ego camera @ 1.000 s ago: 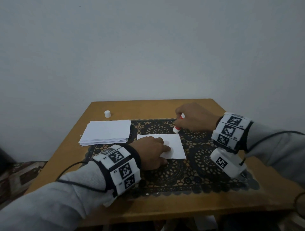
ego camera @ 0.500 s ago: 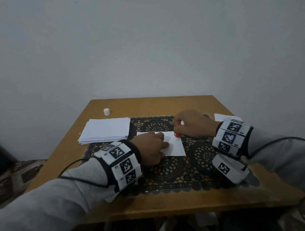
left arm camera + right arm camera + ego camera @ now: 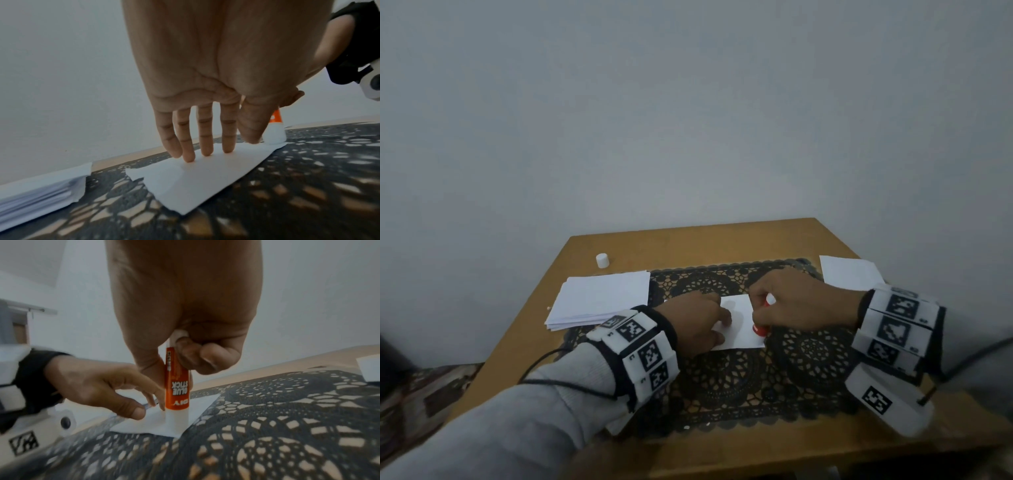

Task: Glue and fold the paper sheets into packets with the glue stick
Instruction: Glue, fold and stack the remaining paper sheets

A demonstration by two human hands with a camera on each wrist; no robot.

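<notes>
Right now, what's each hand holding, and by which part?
Right hand grips the glue stick by its upper barrel, tip down on the paper sheet. Left hand holds nothing; its straight fingers press the sheet flat.

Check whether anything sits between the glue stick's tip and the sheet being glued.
Nothing visible: the glue stick in the right hand stands tip-down on the sheet; the left hand presses the sheet beside it.

The right hand (image 3: 799,301) has brought the glue stick (image 3: 759,329) from beyond the sheet's (image 3: 739,325) far right corner down along its right edge to the near right corner. The stick's tip now presses on the paper there.
</notes>
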